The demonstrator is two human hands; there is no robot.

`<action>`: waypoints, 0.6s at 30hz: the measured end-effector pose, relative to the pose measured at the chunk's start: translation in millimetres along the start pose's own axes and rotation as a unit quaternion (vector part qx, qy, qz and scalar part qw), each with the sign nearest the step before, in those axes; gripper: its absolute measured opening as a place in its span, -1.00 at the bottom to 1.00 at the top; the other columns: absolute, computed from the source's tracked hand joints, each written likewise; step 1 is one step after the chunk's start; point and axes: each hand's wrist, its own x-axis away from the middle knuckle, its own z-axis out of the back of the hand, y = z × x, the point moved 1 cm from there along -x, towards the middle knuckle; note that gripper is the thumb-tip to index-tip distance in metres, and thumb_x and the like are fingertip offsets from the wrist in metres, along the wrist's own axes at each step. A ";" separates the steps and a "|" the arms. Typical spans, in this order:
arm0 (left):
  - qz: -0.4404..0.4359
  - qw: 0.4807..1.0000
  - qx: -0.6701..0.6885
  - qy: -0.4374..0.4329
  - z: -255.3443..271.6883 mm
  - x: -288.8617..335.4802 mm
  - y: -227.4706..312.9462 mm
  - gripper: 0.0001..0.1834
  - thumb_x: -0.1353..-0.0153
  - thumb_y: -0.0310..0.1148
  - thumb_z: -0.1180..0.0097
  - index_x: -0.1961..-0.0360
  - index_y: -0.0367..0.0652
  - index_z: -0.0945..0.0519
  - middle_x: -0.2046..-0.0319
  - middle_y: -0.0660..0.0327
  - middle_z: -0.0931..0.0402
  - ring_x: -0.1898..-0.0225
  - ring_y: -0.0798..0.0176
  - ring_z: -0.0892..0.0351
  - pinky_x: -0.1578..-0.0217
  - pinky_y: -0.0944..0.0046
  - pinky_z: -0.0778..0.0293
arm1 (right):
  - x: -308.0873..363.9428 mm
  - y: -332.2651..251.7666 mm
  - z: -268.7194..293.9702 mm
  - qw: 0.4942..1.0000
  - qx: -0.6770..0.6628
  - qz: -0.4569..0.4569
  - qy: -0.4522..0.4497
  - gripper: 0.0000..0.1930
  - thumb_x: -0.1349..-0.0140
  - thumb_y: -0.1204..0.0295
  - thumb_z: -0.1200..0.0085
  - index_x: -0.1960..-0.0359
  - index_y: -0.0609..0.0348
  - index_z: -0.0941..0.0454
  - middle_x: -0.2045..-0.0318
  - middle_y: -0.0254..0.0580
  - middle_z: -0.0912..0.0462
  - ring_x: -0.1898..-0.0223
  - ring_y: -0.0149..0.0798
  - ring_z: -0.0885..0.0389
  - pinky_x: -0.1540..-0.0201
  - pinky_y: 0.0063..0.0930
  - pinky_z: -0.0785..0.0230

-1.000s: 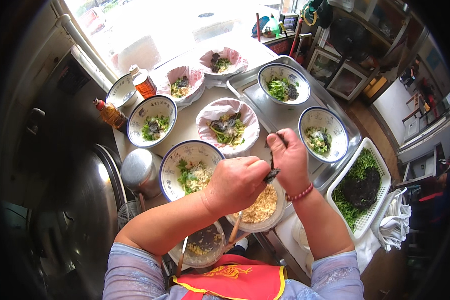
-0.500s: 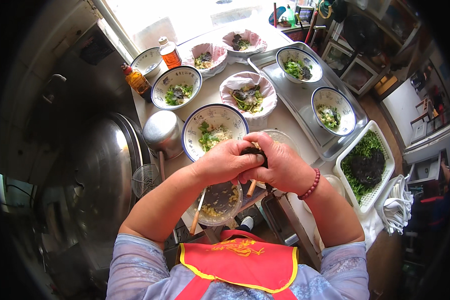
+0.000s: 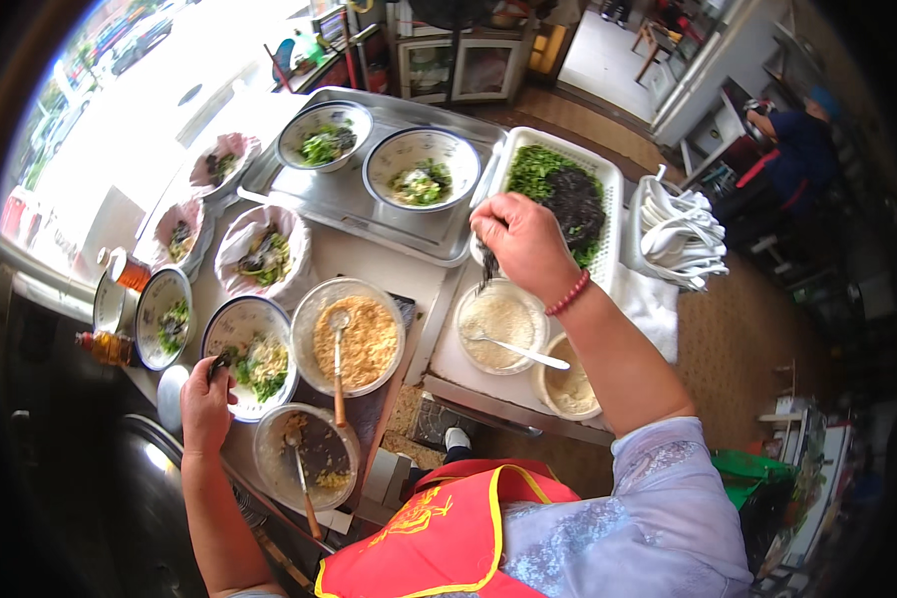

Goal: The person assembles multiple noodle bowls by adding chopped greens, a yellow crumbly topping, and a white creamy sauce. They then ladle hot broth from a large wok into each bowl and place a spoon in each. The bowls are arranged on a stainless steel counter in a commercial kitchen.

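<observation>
My left hand [image 3: 207, 411] pinches a small dark clump of dried seaweed [image 3: 219, 365] at the left edge of a blue-rimmed bowl [image 3: 237, 317]. Chopped greens and pale shreds lie in that bowl. My right hand [image 3: 528, 247] grips more seaweed, with dark strands [image 3: 487, 264] hanging below its fingers. It is at the near left corner of a white plastic basket [image 3: 612, 189], which holds chopped greens [image 3: 534, 171] and a dark heap of seaweed [image 3: 575, 204]. Under the hanging strands stands a tub of white grains [image 3: 498, 324] with a white spoon [image 3: 528, 351] in it.
A tub of orange-tan crumbs [image 3: 354, 334] and a nearly used-up tub [image 3: 269, 466] each hold a wooden-handled spoon. Two bowls share a metal tray [image 3: 439, 237]; bag-lined bowls [image 3: 231, 254] and bottles [image 3: 130, 269] stand left. White spoons [image 3: 680, 234] fill a container right of the basket.
My hands, together over the bowl before, have parted. The right has moved to the basket, the left stays by the bowl. The view has turned to the right.
</observation>
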 end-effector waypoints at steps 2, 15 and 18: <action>-0.184 0.947 -0.255 0.058 -4.8 -17.1 -34.4 -0.63 -0.24 -0.42 -0.06 -0.07 -0.28 -0.45 0.21 -0.03 -0.59 0.18 -0.03 -0.60 0.16 0.13 -0.51 | -6.6 43.6 17.2 0.989 0.118 -0.032 0.077 -0.74 -0.25 0.25 -0.11 0.17 0.16 -0.60 0.24 -0.02 -0.62 0.20 -0.02 -0.63 0.11 -0.19 -0.47; -0.114 0.981 -0.114 0.109 10.9 63.8 -63.2 -0.82 -0.37 -0.39 -0.01 0.30 -0.27 -0.57 0.52 0.38 -0.39 0.56 0.55 -0.24 0.57 0.47 -0.19 | 63.6 159.0 215.2 0.790 0.590 -0.165 0.037 -0.57 -0.12 0.59 0.02 -0.04 -0.06 -0.56 -0.16 -0.10 -0.43 -0.19 0.01 -0.35 -0.21 -0.11 -0.22; -0.095 0.985 -0.082 0.117 7.0 78.8 -68.3 -0.83 -0.37 -0.39 0.00 0.22 -0.27 -0.56 0.49 0.39 -0.39 0.52 0.54 -0.25 0.53 0.49 -0.20 | 66.4 180.8 222.7 0.783 0.606 -0.138 -0.002 -0.67 -0.09 0.57 -0.01 0.07 0.03 -0.56 -0.05 -0.10 -0.51 -0.16 -0.03 -0.38 -0.25 -0.12 -0.16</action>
